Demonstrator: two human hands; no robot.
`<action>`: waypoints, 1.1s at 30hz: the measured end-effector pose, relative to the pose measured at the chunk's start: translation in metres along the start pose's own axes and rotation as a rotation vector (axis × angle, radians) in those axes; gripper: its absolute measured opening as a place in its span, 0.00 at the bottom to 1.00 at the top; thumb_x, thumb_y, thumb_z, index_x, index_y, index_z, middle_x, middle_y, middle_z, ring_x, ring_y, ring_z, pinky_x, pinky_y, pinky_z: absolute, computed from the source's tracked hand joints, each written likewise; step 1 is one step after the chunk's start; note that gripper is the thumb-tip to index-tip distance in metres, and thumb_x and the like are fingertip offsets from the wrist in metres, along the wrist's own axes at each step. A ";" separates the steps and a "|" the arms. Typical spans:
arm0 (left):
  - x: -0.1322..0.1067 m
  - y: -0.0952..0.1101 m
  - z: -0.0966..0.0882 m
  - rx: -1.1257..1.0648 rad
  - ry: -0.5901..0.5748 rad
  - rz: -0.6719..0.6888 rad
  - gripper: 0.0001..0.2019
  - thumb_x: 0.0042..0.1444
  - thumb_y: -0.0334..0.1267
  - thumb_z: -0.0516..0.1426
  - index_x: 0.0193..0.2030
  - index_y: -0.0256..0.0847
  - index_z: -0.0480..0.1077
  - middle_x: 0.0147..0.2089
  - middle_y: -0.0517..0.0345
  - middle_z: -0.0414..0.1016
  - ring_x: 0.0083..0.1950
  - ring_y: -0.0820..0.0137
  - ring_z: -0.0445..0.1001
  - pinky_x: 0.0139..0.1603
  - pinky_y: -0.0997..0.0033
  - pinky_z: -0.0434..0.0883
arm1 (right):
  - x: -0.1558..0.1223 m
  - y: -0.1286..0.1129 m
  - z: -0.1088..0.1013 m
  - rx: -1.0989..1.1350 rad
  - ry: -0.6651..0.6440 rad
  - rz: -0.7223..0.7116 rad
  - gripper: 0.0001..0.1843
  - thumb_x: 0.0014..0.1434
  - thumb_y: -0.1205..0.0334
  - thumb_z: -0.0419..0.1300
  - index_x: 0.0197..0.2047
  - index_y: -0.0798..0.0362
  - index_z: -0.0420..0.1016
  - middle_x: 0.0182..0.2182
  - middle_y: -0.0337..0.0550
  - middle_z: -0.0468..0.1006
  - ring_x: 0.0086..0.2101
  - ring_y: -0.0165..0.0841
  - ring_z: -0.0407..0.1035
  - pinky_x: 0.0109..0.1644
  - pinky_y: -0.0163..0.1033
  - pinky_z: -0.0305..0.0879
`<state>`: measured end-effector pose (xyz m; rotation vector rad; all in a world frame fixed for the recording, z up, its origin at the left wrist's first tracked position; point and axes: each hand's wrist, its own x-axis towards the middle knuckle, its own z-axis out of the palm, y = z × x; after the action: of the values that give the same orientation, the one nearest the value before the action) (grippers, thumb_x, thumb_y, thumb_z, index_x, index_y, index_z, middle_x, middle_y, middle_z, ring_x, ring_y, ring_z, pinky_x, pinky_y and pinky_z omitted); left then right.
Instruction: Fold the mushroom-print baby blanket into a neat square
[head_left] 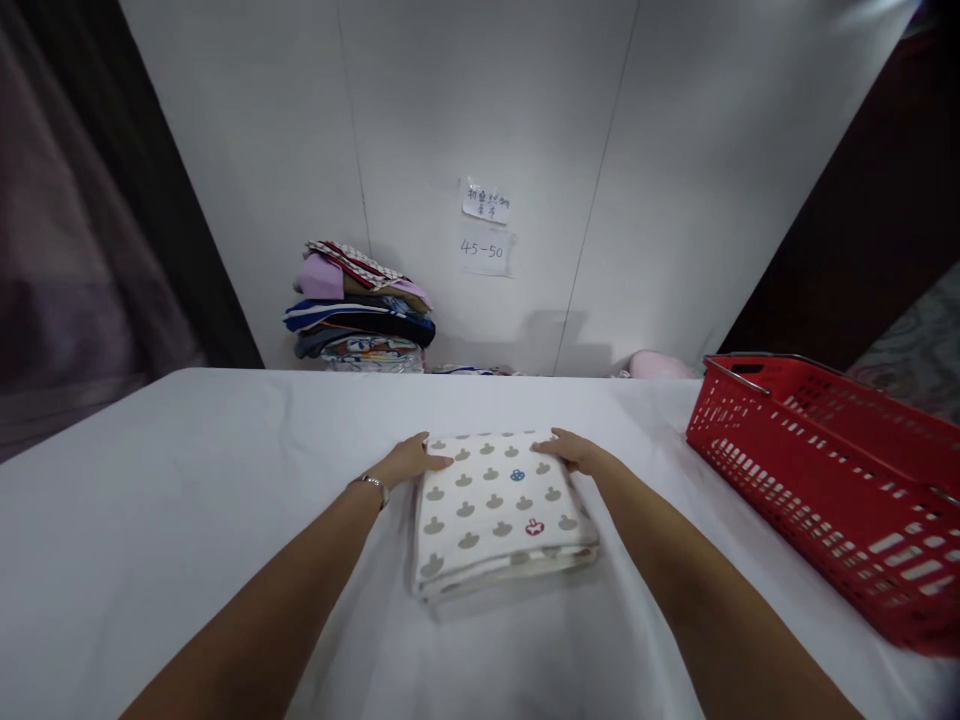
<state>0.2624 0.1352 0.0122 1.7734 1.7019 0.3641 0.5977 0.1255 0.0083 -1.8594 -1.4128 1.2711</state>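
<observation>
A folded white cloth (pixel 487 510) with grey mushroom shapes, one blue and one red, lies in front of me over the white-covered table. My left hand (pixel 412 458) grips its far left edge, thumb on top and the other fingers mostly hidden. At the far right edge my right hand (pixel 574 450) holds it the same way, its thumb pressing on the upper face. The cloth is folded in several layers, seen along its near edge. A silvery bracelet (pixel 375 488) circles my left wrist.
On the right stands a red plastic basket (pixel 810 480) with slotted sides. A stack of folded clothes (pixel 364 310) rises behind the far left of the table (pixel 187 480). A pale pink item (pixel 660 365) sits at the far edge. Handwritten papers (pixel 486 248) hang on the wall.
</observation>
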 end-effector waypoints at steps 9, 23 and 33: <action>-0.006 0.012 -0.017 0.070 -0.107 0.156 0.46 0.36 0.45 0.63 0.65 0.38 0.54 0.66 0.46 0.55 0.64 0.58 0.59 0.59 0.67 0.62 | -0.054 -0.036 -0.004 0.406 -0.146 -0.383 0.60 0.41 0.64 0.70 0.68 0.47 0.36 0.57 0.51 0.66 0.49 0.41 0.68 0.52 0.47 0.67; -0.080 0.025 -0.056 -0.419 -0.195 0.313 0.25 0.40 0.46 0.61 0.46 0.41 0.66 0.46 0.57 0.76 0.49 0.62 0.73 0.48 0.66 0.70 | -0.159 -0.073 -0.021 0.372 -0.156 -0.584 0.50 0.43 0.66 0.66 0.66 0.41 0.46 0.56 0.44 0.67 0.50 0.41 0.66 0.51 0.49 0.68; -0.096 0.082 -0.133 -0.196 0.463 0.569 0.23 0.42 0.41 0.60 0.46 0.36 0.67 0.42 0.55 0.74 0.43 0.65 0.72 0.45 0.63 0.69 | -0.144 -0.124 -0.059 0.138 0.149 -0.783 0.45 0.43 0.70 0.65 0.64 0.50 0.54 0.49 0.42 0.72 0.44 0.33 0.68 0.50 0.42 0.65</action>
<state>0.2351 0.0802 0.1854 2.1068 1.3412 1.2242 0.5847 0.0460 0.1900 -1.0868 -1.6698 0.7842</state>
